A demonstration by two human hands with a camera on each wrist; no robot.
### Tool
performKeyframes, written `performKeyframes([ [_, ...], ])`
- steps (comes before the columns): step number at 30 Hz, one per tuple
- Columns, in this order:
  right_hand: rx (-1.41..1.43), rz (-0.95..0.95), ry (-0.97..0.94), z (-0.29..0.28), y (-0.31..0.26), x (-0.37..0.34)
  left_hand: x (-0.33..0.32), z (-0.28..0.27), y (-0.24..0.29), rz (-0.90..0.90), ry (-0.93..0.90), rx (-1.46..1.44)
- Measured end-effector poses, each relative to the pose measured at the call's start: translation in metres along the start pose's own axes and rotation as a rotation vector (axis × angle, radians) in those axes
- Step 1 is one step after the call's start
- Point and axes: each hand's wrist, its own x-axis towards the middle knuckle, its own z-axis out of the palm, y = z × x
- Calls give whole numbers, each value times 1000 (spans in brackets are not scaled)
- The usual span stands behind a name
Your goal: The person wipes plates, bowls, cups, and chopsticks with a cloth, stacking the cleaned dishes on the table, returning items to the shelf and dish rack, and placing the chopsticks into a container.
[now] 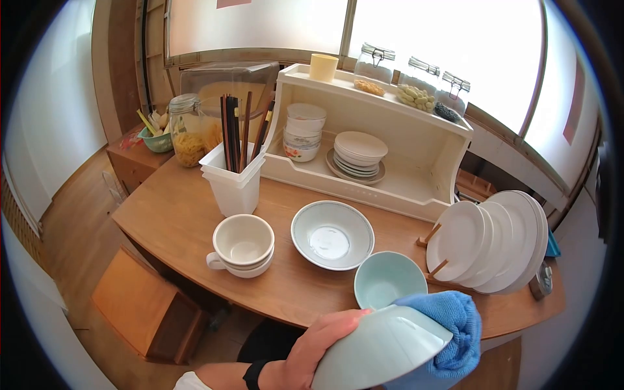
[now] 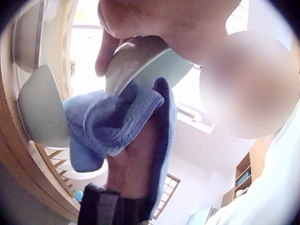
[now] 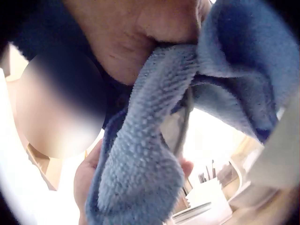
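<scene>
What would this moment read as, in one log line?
Left hand: holds tilted bowl | Right hand: holds blue cloth at bowl's rim | Table: green bowl, white bowl, stacked cups

the left hand [image 1: 316, 348] grips a tilted pale bowl [image 1: 380, 351], a blue cloth [image 1: 452, 325] against its rim. just beyond, a light green bowl [image 1: 390, 279], a wide bowl [image 1: 331, 239] and stacked cups [image 1: 244, 242] sit on the table [image 1: 166, 205]. plates [image 1: 455, 240] stand in a rack [image 1: 440, 268] at the right; chopsticks [image 1: 235, 133] stand in a white holder [image 1: 234, 194] beside the shelf [image 1: 419, 153].
</scene>
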Motion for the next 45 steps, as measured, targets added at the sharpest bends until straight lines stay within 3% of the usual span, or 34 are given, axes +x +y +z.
performKeyframes([
  [1, 188, 30, 33, 9, 18, -10, 0, 2, -1, 4, 1, 1],
  [3, 180, 39, 27, 7, 26, -10, -4, 8, 2, 58, 113, -228],
  [4, 174, 51, 25, 7, 29, -11, -3, 16, 1, 56, 114, -225],
  [6, 168, 78, 20, 8, 34, -12, -2, 37, -2, 275, 326, -172],
  [8, 167, 103, 12, 11, 37, -13, -10, 35, -8, 251, 313, -157],
  [10, 164, 124, -9, 12, 38, -14, -8, 27, -17, 205, 250, -22],
  [12, 158, 129, -10, 14, 39, -10, -8, 13, -4, 126, 157, -146],
  [14, 148, 142, -16, 16, 41, -6, -12, -2, 7, -219, -27, -134],
  [16, 136, 166, -39, 18, 41, -6, 0, -13, 11, -232, -17, -241],
  [18, 136, 172, -55, 21, 34, -2, 10, -20, 22, -341, -121, -89],
  [20, 554, 389, -79, 25, 13, 10, 8, -12, 19, -296, -64, -18],
  [22, 558, 363, -109, 32, 20, 14, 1, 2, 22, -161, 111, -224],
  [23, 561, 342, -128, 35, 20, 14, -8, 10, 3, 45, 154, -317],
  [27, 570, 270, -189, 44, 21, 12, 10, 36, 18, 120, 304, -290],
  [28, 571, 250, -204, 45, 21, 11, 7, 32, 14, 120, 303, -286],
  [30, 573, 202, -227, 50, 22, 13, 2, 17, 2, 78, 129, -252],
  [31, 574, 176, -239, 52, 23, 14, 0, 4, 6, -46, 57, -252],
  [32, 573, 154, -253, 54, 25, 14, 4, -4, 6, -45, 57, -249],
  [34, 570, 122, -284, 58, 28, 12, 13, -15, 6, -93, -109, -28],
  [39, 557, 22, -346, 64, 34, 11, 6, -7, 2, -65, -76, -63],
  [41, 553, -1, -360, 66, 38, 7, -9, 20, 6, -210, 280, -433],
  [45, 511, 18, -330, 61, 51, -11, -25, 26, -3, -236, 329, -386],
])
